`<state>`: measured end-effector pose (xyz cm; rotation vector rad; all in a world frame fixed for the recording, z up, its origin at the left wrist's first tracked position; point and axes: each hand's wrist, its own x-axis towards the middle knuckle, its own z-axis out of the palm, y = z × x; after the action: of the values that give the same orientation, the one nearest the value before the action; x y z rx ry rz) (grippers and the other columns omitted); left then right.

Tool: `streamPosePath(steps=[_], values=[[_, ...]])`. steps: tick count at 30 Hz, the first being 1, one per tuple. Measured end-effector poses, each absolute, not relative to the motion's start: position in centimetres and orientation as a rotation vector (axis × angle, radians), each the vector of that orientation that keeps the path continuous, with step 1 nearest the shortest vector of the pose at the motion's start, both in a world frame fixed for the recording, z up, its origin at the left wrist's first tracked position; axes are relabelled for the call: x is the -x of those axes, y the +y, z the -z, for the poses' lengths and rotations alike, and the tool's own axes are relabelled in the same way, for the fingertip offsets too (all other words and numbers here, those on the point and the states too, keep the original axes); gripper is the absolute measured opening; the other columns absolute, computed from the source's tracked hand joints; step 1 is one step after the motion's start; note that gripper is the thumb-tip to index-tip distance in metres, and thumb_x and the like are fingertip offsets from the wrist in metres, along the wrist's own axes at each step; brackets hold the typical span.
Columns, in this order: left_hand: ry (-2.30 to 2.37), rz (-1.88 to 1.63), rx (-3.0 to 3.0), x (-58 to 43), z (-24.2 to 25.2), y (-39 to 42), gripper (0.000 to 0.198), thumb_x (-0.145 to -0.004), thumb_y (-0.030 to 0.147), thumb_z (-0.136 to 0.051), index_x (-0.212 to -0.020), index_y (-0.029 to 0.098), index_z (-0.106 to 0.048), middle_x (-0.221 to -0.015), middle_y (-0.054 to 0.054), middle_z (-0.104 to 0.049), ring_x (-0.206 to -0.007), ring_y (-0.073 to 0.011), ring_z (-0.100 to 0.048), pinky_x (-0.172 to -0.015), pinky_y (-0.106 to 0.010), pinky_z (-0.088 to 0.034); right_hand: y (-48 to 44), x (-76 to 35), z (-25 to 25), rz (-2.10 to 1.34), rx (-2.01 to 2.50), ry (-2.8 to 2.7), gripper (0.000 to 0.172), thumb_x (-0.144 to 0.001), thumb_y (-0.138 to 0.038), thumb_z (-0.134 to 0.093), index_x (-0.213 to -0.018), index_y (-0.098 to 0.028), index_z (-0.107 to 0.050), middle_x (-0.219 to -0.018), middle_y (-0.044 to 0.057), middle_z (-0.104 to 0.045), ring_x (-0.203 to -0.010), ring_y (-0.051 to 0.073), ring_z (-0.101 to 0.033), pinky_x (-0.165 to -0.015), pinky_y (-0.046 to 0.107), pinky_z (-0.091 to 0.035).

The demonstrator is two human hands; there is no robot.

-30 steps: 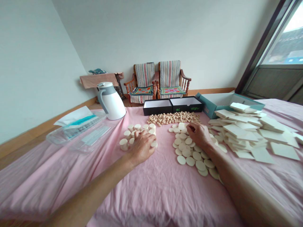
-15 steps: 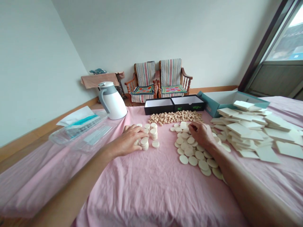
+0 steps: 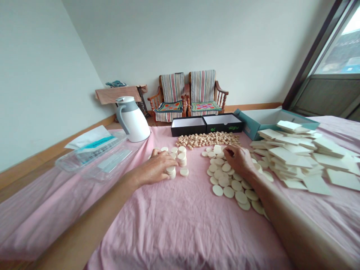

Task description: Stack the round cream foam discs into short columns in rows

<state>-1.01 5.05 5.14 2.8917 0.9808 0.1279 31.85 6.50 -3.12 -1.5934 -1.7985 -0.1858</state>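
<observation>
Left hand at stacked round discs, wrinkled cloth

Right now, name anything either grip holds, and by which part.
Cannot be told: the left grip is at the side of a disc stack; the curled right grip, over loose discs, hides any hold.

Head view, forward and down over tablecloth

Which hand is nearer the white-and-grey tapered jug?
Left. The left hand is in front of the jug, slightly right; the right hand is much farther right.
</observation>
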Motion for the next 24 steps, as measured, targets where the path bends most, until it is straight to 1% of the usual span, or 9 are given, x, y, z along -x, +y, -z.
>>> streamPosePath(steps=[6,12,15,17,18,19,21,22,24], values=[[1.029,-0.079,-2.878,0.9,-5.1,5.1,0.018,-0.079,0.019,-0.063,-0.096,0.026,-0.065,-0.095,0.001,-0.067,-0.096,-0.0207,-0.052,-0.085,-0.034,-0.025,6.6,-31.9,3.1,0.180,1.597,-1.804,0.017,-0.076,-0.025,-0.045,-0.062,-0.019,-0.054,-0.062,0.002,-0.058,-0.056,0.013,-0.047,-0.055,0.024,-0.029],[1.063,-0.082,-2.873,1.1,-4.7,5.3,0.016,-0.078,0.021,-0.064,-0.093,0.026,-0.066,-0.091,0.002,-0.067,-0.094,-0.0200,-0.053,-0.084,-0.033,-0.026,6.3,-31.8,3.0,0.179,1.596,-1.798,0.017,-0.076,-0.024,-0.046,-0.063,-0.019,-0.054,-0.063,0.002,-0.058,-0.057,0.013,-0.047,-0.055,0.024,-0.029],[1.024,-0.135,-2.879,1.2,-4.9,5.2,0.027,-0.076,0.023,-0.068,-0.102,0.028,-0.064,-0.102,0.001,-0.066,-0.101,-0.0208,-0.053,-0.090,-0.035,-0.027,6.3,-31.8,3.0,0.185,1.597,-1.798,0.017,-0.076,-0.024,-0.045,-0.062,-0.019,-0.054,-0.063,0.002,-0.057,-0.057,0.013,-0.047,-0.055,0.024,-0.029],[0.986,-0.226,-2.893,1.0,-5.2,4.9,0.037,-0.075,0.026,-0.070,-0.110,0.028,-0.060,-0.112,0.000,-0.063,-0.108,-0.0218,-0.052,-0.095,-0.037,-0.026,6.4,-31.8,3.0,0.187,1.599,-1.800,0.017,-0.076,-0.024,-0.045,-0.063,-0.019,-0.055,-0.063,0.002,-0.057,-0.058,0.013,-0.047,-0.055,0.024,-0.029],[0.976,-0.287,-2.899,0.6,-5.3,4.6,0.038,-0.075,0.028,-0.070,-0.112,0.027,-0.059,-0.114,-0.001,-0.062,-0.109,-0.0221,-0.051,-0.097,-0.038,-0.026,6.4,-31.8,3.1,0.187,1.600,-1.801,0.017,-0.077,-0.024,-0.045,-0.064,-0.019,-0.055,-0.063,0.002,-0.057,-0.058,0.013,-0.048,-0.055,0.024,-0.029],[0.964,-0.330,-2.903,0.2,-5.3,4.2,0.036,-0.077,0.030,-0.068,-0.112,0.026,-0.059,-0.114,-0.002,-0.063,-0.109,-0.0218,-0.052,-0.097,-0.038,-0.028,6.4,-31.8,3.1,0.186,1.600,-1.802,0.018,-0.077,-0.025,-0.045,-0.064,-0.019,-0.055,-0.064,0.002,-0.058,-0.058,0.013,-0.048,-0.055,0.024,-0.029],[0.955,-0.435,-2.888,-1.1,-4.9,3.3,0.025,-0.084,0.030,-0.061,-0.107,0.022,-0.060,-0.107,-0.004,-0.065,-0.103,-0.0202,-0.054,-0.093,-0.036,-0.034,6.5,-31.8,3.1,0.182,1.601,-1.806,0.018,-0.077,-0.025,-0.045,-0.064,-0.019,-0.056,-0.064,0.002,-0.058,-0.058,0.013,-0.048,-0.056,0.024,-0.030],[0.923,-0.446,-2.876,-1.9,-4.6,2.8,0.022,-0.087,0.027,-0.056,-0.107,0.020,-0.060,-0.104,-0.005,-0.065,-0.101,-0.0190,-0.055,-0.091,-0.033,-0.037,6.5,-31.8,3.1,0.179,1.600,-1.809,0.018,-0.077,-0.025,-0.045,-0.064,-0.019,-0.056,-0.064,0.002,-0.058,-0.057,0.013,-0.047,-0.056,0.024,-0.030],[0.829,-0.370,-2.869,-3.5,-3.7,2.0,0.017,-0.088,0.023,-0.053,-0.102,0.018,-0.061,-0.099,-0.005,-0.065,-0.096,-0.0179,-0.056,-0.087,-0.030,-0.040,6.4,-31.7,3.1,0.176,1.598,-1.807,0.018,-0.077,-0.025,-0.045,-0.064,-0.019,-0.056,-0.063,0.002,-0.058,-0.057,0.013,-0.047,-0.056,0.024,-0.030]])
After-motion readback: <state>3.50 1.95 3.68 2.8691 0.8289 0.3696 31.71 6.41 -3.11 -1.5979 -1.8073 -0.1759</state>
